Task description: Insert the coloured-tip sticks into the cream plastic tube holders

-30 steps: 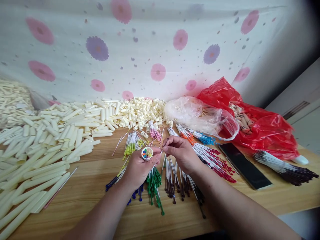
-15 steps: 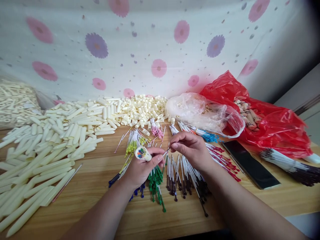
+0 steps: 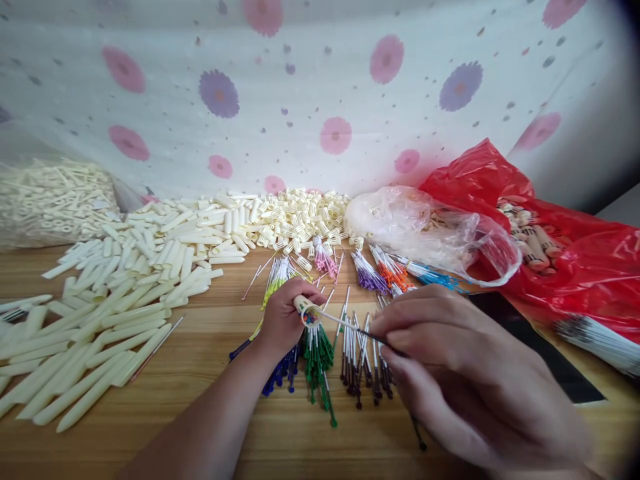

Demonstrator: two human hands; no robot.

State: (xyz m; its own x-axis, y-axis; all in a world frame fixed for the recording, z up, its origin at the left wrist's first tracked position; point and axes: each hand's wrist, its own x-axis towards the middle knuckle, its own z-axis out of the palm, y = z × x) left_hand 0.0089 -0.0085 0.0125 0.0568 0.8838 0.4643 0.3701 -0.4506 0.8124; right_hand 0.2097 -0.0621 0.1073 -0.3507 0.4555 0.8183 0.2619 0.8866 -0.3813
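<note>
My left hand (image 3: 280, 319) is closed around a short cream pen barrel (image 3: 305, 308), its open end turned toward me. Coloured tips show inside that opening. My right hand (image 3: 465, 370), large and close to the camera, pinches the dark end of a thin pen refill (image 3: 345, 324). The refill's white end reaches to the mouth of the barrel; whether it is inside I cannot tell. Below the hands lie green refills (image 3: 319, 363), dark blue refills (image 3: 283, 373) and dark brown refills (image 3: 357, 370). My right hand hides part of the refills behind it.
Long cream tubes (image 3: 115, 333) cover the left side, and slotted cream sleeves (image 3: 300, 213) are heaped at the back. Purple refills (image 3: 367, 275) and orange refills (image 3: 393, 270) lie before a clear plastic bag (image 3: 390, 213). A red bag (image 3: 470, 173) and a black flat object (image 3: 545, 353) are at right.
My right hand has come back toward the camera and right, with the refill now pointing at the barrel. My left hand has turned the barrel's opening toward it. The view has shifted slightly left.
</note>
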